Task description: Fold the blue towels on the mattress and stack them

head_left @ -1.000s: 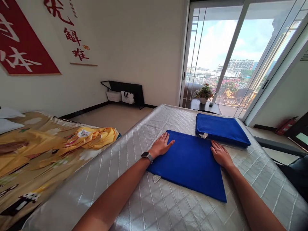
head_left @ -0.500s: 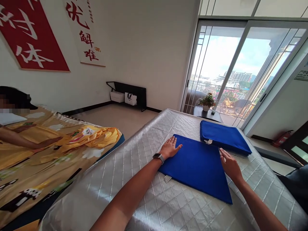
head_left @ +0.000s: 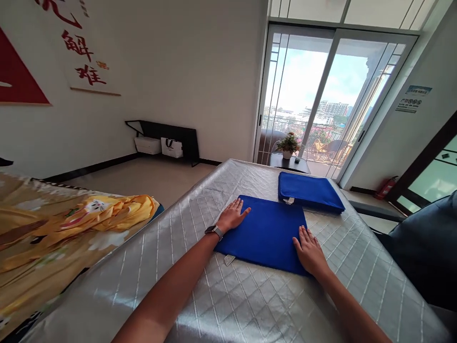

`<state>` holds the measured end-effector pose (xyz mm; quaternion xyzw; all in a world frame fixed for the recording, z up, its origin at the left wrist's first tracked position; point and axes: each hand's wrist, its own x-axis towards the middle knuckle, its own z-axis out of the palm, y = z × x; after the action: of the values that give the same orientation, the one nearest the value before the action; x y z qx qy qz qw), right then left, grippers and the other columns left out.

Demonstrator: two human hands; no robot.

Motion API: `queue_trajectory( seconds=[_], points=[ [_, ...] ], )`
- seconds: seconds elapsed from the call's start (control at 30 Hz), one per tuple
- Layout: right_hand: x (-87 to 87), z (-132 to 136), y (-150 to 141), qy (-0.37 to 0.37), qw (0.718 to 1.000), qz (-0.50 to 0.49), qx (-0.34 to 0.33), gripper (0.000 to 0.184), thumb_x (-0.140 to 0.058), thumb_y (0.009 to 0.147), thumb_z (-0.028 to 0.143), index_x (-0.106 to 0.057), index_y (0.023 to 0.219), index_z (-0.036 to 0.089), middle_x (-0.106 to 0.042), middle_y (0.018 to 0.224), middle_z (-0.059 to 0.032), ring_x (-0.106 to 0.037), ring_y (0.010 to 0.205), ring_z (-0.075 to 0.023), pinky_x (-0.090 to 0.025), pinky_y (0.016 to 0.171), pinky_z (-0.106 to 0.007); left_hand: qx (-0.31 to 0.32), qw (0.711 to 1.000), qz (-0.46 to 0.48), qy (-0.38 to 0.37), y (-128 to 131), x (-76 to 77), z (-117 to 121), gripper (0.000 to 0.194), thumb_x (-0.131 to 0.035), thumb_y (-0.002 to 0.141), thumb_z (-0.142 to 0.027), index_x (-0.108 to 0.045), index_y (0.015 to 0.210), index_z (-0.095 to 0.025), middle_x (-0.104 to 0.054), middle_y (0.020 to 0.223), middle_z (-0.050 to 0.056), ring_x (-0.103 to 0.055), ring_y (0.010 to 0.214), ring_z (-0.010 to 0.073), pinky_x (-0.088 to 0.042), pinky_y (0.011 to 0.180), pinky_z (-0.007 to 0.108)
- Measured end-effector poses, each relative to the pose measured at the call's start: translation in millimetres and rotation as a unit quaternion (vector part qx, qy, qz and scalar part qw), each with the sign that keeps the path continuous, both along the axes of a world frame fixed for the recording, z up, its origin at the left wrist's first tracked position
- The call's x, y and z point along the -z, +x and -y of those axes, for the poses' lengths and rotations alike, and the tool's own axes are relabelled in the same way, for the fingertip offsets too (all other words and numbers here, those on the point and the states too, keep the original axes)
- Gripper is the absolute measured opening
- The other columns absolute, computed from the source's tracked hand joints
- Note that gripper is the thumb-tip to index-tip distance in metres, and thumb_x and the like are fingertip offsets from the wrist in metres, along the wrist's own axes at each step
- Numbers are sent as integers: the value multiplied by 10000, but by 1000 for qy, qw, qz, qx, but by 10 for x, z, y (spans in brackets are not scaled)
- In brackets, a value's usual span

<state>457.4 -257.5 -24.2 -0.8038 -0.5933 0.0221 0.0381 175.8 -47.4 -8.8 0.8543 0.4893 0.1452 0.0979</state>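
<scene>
A flat piece of folded blue cloth (head_left: 266, 233) lies on a silver quilted cover (head_left: 250, 295), with a small white tag (head_left: 229, 260) sticking out at its near left edge. My left hand (head_left: 231, 216), a watch on its wrist, rests flat on the cloth's left side, fingers stretched. On the right edge of the cloth lies my right hand (head_left: 310, 250), palm down with the fingers extended. Just beyond, to the right, sits a stack of folded blue cloths (head_left: 309, 190) with a white tag showing at its near edge.
At the left, a patterned blanket (head_left: 107, 243) carries a bunched yellow garment (head_left: 117, 212), and another person's arm (head_left: 21, 233) reaches over it. A dark seat or bag (head_left: 424, 243) stands at the right. Beyond the cover are a flowerpot (head_left: 287, 153) and sliding doors.
My right hand has slid nearer along the cloth's right edge, toward its near corner. My left hand stays on the left side. The view has turned right.
</scene>
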Motion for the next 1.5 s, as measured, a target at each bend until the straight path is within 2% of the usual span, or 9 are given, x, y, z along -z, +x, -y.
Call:
queue_trajectory(
  seconds=[0.2, 0.3, 0.4, 0.53, 0.67, 0.77, 0.93, 1.27, 1.5],
  points=[
    [-69, 71, 80, -14, 1000, -11, 1, 697, -154, 1036, 480, -189, 1624, 108, -172, 1694, -64, -159, 1557, -245, -147, 1255, -412, -30, 998, -10, 47, -14, -134, 87, 696, -219, 1037, -556, -407, 1529, -100, -369, 1621, 141, -303, 1518, 262, -203, 1254, 421],
    [-83, 92, 72, -6, 1000, -13, -2, 693, -170, 1037, 469, -187, 1623, 100, -174, 1692, -67, -163, 1557, -248, -138, 1256, -415, -5, 997, 6, 80, 136, -233, 253, 630, -245, 1051, -496, -461, 1494, -104, -427, 1590, 144, -339, 1502, 267, -231, 1251, 436],
    [-89, 97, 50, -2, 1000, -13, -2, 684, -181, 1036, 453, -198, 1622, 101, -179, 1690, -66, -165, 1556, -249, -130, 1256, -417, 83, 993, 13, 80, 505, -236, 586, 601, -234, 1067, -497, -492, 1478, -143, -489, 1552, 124, -394, 1475, 220, -310, 1225, 395],
    [-97, 122, 38, -3, 1000, -5, -10, 670, -187, 1036, 422, -202, 1619, 92, -182, 1688, -75, -168, 1555, -259, -140, 1254, -424, 239, 965, 3, 113, 1190, -100, 1117, 640, -234, 1066, -544, -413, 1537, -150, -429, 1585, 157, -324, 1509, 231, -311, 1223, 429],
    [-123, 165, 43, -14, 999, 14, -33, 627, -206, 1021, 297, -211, 1618, 109, -175, 1692, -66, -138, 1559, -262, -149, 1249, -426, 252, 964, -24, 81, 1716, -17, 1370, 695, -152, 1071, -533, -354, 1562, -84, -356, 1621, 172, -252, 1536, 233, -239, 1248, 419],
    [-146, 173, 49, -18, 999, 5, -28, 621, -195, 1020, 279, -202, 1621, 123, -191, 1691, -56, -139, 1560, -246, -149, 1250, -409, 230, 971, -44, 47, 1811, 9, 1366, 735, -99, 1066, -542, -354, 1561, -62, -335, 1628, 180, -248, 1537, 251, -218, 1250, 430],
    [-135, 153, 63, -6, 1000, -10, -21, 648, -195, 1037, 388, -204, 1616, 99, -198, 1686, -66, -164, 1556, -252, -136, 1253, -421, 204, 977, -41, 49, 1405, 28, 1212, 788, -102, 1048, -607, -335, 1575, -69, -305, 1640, 171, -215, 1547, 254, -184, 1261, 432],
    [2, 144, 107, 6, 1000, 8, -25, 651, -200, 1029, 383, -219, 1614, 98, -192, 1687, -69, -156, 1558, -239, -133, 1257, -422, 59, 996, -64, 30, -137, 12, 661, 851, -151, 1020, -684, -324, 1578, -65, -278, 1645, 172, -242, 1536, 277, -209, 1254, 452],
    [8, 153, 132, 10, 1000, 10, -27, 644, -175, 1029, 372, -243, 1611, 103, -219, 1684, -70, -179, 1554, -226, -170, 1254, -426, 48, 998, -37, 37, -414, 82, 637, 871, -139, 1023, -679, -314, 1570, -25, -260, 1648, 195, -228, 1540, 268, -222, 1258, 448]
  ],
)
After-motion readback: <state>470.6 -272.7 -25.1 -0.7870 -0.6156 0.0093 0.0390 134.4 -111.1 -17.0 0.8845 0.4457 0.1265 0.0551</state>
